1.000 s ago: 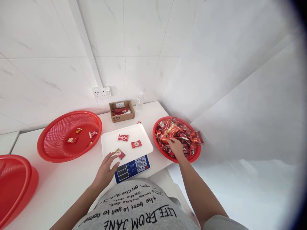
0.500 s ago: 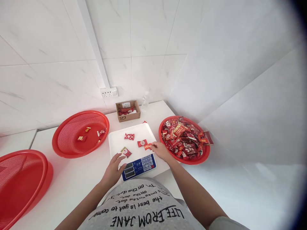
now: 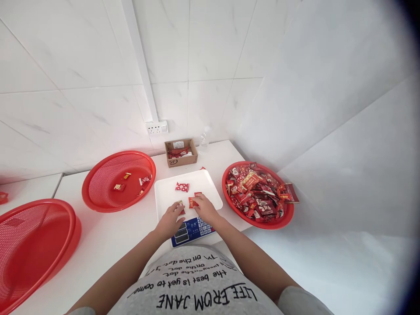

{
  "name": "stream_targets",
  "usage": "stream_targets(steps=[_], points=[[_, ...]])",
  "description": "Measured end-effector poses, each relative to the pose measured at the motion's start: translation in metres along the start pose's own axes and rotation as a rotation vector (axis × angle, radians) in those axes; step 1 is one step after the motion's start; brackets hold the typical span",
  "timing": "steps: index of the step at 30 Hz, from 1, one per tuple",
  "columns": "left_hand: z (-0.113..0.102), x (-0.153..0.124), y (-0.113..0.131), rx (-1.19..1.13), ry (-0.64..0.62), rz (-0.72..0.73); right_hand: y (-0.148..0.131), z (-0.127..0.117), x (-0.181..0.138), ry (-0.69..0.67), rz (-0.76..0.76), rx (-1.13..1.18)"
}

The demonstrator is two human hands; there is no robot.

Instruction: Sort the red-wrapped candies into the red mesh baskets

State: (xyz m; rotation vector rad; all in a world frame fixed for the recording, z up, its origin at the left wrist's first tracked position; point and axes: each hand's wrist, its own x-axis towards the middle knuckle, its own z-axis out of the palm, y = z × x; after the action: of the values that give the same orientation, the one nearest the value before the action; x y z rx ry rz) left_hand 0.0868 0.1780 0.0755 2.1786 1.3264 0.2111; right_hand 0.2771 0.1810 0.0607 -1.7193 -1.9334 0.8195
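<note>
My right hand (image 3: 205, 208) pinches a small red-and-orange candy packet (image 3: 192, 202) low over the white scale pan (image 3: 164, 186). Partly covered by that hand, another red packet (image 3: 197, 193) shows just behind it. My left hand (image 3: 170, 221) reaches over the pan's near left part, thumb apart, fingers touching a red packet with a gold end (image 3: 183, 211) that they largely hide. Farther back on the pan lies a white-dotted red packet (image 3: 182, 187). The scale's blue keypad panel (image 3: 190, 232) sits below my hands, partly covered by them.
To the right stands a red basket (image 3: 226, 192) heaped with red packets. A red basket (image 3: 95, 175) with a few packets is at left, and another red basket (image 3: 62, 218) nearer. Behind the scale are a cardboard box (image 3: 183, 161) and clear bottle (image 3: 204, 140).
My right hand has moved left across the pan with the packet. My left hand has moved right, over the gold-ended packet. The view has shifted slightly.
</note>
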Motion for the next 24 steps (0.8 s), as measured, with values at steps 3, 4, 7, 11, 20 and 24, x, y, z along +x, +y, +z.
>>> stream_targets(steps=[3, 4, 7, 11, 20, 24], points=[[-0.002, 0.006, 0.000, 0.000, 0.017, 0.030, 0.001, -0.001, -0.004, 0.020, -0.034, -0.004], [-0.004, 0.008, -0.001, 0.016, 0.022, 0.024, 0.002, -0.003, -0.005, 0.045, -0.038, -0.030], [-0.011, 0.019, 0.000, 0.086, 0.004, -0.043, 0.003, -0.010, -0.009, 0.084, -0.030, -0.134], [-0.015, 0.038, 0.000, 0.115, -0.005, -0.116, 0.002, -0.011, -0.010, 0.017, -0.015, -0.153], [-0.018, 0.057, -0.003, 0.167, 0.123, -0.064, 0.011, -0.006, -0.017, 0.041, -0.011, -0.038], [-0.011, 0.071, -0.006, 0.181, 0.046, 0.012, 0.011, -0.010, -0.022, 0.062, 0.002, -0.032]])
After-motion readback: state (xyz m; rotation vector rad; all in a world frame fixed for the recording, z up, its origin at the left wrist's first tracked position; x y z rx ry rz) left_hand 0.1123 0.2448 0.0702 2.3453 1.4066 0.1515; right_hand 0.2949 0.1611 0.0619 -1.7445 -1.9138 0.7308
